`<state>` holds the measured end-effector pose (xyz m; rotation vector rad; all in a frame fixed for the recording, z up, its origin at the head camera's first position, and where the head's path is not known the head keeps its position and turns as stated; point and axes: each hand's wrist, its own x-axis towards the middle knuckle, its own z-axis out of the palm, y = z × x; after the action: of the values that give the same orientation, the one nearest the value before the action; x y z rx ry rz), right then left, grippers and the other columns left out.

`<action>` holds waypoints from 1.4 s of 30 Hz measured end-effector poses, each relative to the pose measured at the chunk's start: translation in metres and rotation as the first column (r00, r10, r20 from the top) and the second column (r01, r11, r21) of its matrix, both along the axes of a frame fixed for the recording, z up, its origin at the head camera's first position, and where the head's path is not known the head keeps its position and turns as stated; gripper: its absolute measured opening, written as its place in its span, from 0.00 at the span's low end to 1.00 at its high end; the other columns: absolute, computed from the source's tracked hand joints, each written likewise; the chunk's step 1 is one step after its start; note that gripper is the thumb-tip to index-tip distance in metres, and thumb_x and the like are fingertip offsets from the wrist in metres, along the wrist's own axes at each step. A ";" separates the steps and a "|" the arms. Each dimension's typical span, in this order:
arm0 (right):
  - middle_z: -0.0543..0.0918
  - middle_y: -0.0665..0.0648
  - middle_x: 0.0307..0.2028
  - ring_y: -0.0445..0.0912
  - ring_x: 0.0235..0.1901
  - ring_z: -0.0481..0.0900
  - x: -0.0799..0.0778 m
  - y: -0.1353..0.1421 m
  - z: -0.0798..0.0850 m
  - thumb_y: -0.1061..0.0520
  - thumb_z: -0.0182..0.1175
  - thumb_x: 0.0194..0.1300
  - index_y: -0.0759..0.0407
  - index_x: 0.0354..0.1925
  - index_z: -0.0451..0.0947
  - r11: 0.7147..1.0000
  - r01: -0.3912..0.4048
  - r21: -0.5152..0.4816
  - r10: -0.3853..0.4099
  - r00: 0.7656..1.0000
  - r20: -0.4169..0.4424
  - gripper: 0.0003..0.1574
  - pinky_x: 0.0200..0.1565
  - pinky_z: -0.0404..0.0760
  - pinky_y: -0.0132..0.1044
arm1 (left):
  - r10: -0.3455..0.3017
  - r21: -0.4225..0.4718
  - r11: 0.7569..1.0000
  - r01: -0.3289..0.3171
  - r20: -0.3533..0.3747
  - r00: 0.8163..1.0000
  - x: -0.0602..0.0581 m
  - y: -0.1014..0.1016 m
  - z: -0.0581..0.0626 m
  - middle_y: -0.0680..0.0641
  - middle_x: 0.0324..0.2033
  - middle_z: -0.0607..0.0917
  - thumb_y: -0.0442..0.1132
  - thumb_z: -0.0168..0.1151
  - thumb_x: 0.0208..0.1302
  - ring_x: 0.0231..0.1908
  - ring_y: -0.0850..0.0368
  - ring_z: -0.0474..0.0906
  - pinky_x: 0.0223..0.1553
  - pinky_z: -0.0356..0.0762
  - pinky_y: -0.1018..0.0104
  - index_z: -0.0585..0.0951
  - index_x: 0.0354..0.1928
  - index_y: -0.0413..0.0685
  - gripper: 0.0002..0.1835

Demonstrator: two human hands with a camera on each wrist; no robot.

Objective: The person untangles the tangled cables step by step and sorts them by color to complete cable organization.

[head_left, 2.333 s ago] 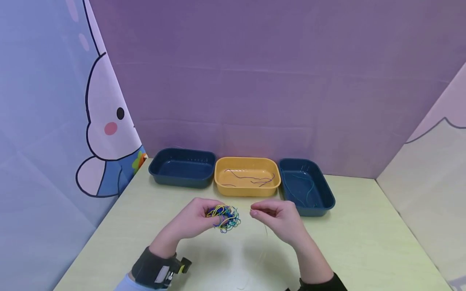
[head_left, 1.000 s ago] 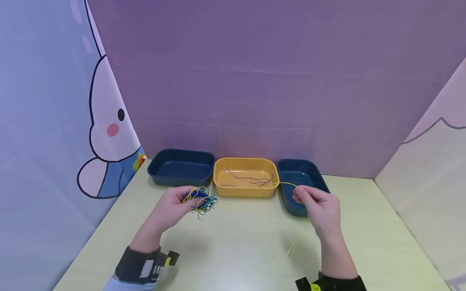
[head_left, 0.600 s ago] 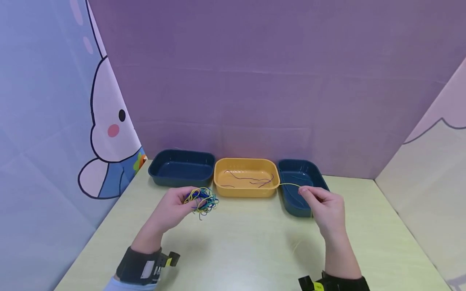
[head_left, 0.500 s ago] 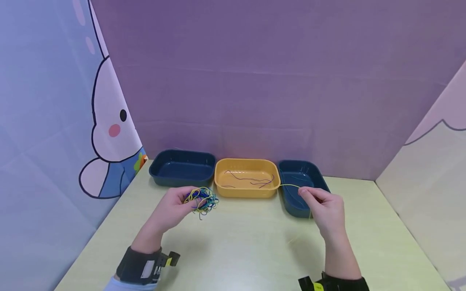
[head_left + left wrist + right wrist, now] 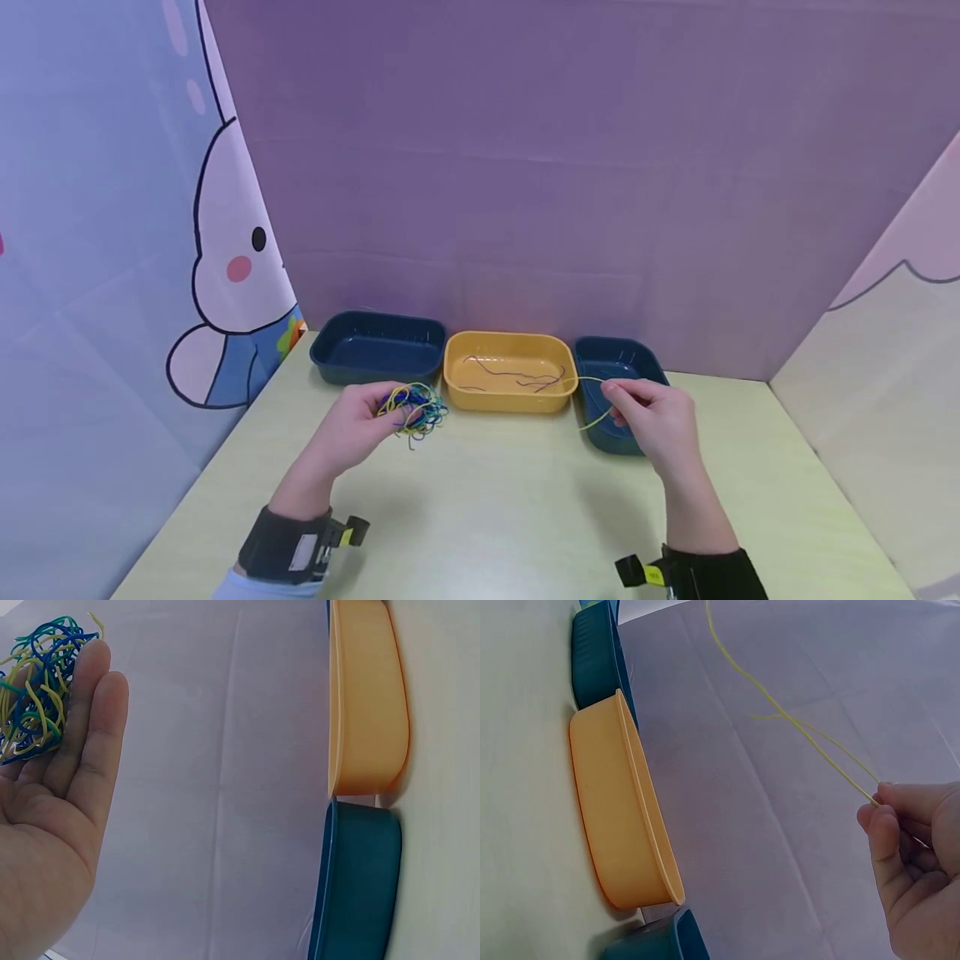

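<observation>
My left hand [image 5: 358, 427] holds a tangled bundle of thin yellow, blue and green wires [image 5: 422, 412] between thumb and fingers, above the table left of centre. In the left wrist view the wire bundle [image 5: 37, 690] lies against the fingers, loops sticking out. My right hand [image 5: 660, 421] pinches a yellow wire [image 5: 757, 684] between thumb and fingertips, over the right blue tray [image 5: 633, 446]. One length of this wire runs leftward past the yellow tray's right rim; a shorter free end [image 5: 595, 422] sticks out below the fingers. The far course of the longer length is faint.
A yellow tray [image 5: 510, 402] with several purple wires [image 5: 536, 379] stands in the middle at the back. Left of it is another blue tray [image 5: 375, 375]. The right blue tray holds thin bluish-green wire, partly behind my hand. A purple cloth backdrop [image 5: 480, 208] rises behind the trays.
My hands have spread apart, the left moving left with the bundle, the right moving right with the yellow wire. Lately my right hand has shifted slightly back left, and the free end swung leftward.
</observation>
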<state>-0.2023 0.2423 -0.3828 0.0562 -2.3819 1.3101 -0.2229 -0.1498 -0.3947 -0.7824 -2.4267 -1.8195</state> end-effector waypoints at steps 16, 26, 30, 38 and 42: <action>0.86 0.54 0.31 0.43 0.29 0.83 -0.062 -0.026 0.032 0.45 0.64 0.63 0.54 0.40 0.86 0.983 -0.145 0.113 0.145 0.989 0.013 0.15 0.35 0.84 0.37 | 0.317 -0.050 0.945 -0.324 -0.111 0.942 -0.010 -0.025 0.006 0.45 0.40 0.84 0.40 0.61 0.67 0.33 0.54 0.79 0.34 0.82 0.65 0.81 0.49 0.42 0.13; 0.86 0.52 0.31 0.42 0.31 0.83 -0.113 -0.068 0.041 0.51 0.62 0.66 0.55 0.44 0.85 0.953 -0.251 0.170 0.236 0.966 0.101 0.12 0.37 0.84 0.41 | 0.390 0.024 0.921 -0.390 -0.091 0.916 -0.006 -0.032 0.010 0.43 0.43 0.84 0.40 0.60 0.67 0.38 0.56 0.81 0.38 0.81 0.68 0.80 0.51 0.41 0.14; 0.85 0.48 0.33 0.38 0.33 0.81 -0.130 -0.088 0.036 0.51 0.61 0.67 0.51 0.45 0.85 0.942 -0.281 0.186 0.253 0.954 0.158 0.11 0.40 0.83 0.41 | 0.381 0.042 0.924 -0.379 -0.101 0.919 -0.006 -0.032 0.008 0.43 0.44 0.83 0.39 0.60 0.67 0.39 0.55 0.80 0.38 0.81 0.69 0.79 0.51 0.40 0.14; 0.85 0.47 0.30 0.40 0.31 0.81 -0.155 -0.137 0.020 0.52 0.62 0.65 0.51 0.41 0.86 0.901 -0.350 0.255 0.299 0.929 0.218 0.09 0.36 0.83 0.37 | 0.386 0.070 0.922 -0.380 -0.100 0.917 -0.002 -0.034 0.006 0.42 0.43 0.84 0.38 0.61 0.67 0.38 0.55 0.81 0.39 0.81 0.69 0.80 0.50 0.39 0.13; 0.85 0.50 0.31 0.45 0.32 0.81 -0.161 -0.153 0.008 0.53 0.62 0.66 0.53 0.41 0.86 0.884 -0.372 0.285 0.303 0.917 0.258 0.09 0.33 0.82 0.36 | 0.376 0.081 0.926 -0.369 -0.098 0.921 -0.001 -0.031 0.007 0.43 0.42 0.84 0.37 0.61 0.67 0.38 0.56 0.81 0.39 0.81 0.68 0.80 0.49 0.40 0.12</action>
<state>-0.3635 0.0895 -0.3747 0.4792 -2.8495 1.0827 -0.2234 -0.1811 -0.3879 -0.3699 -2.2449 -1.6458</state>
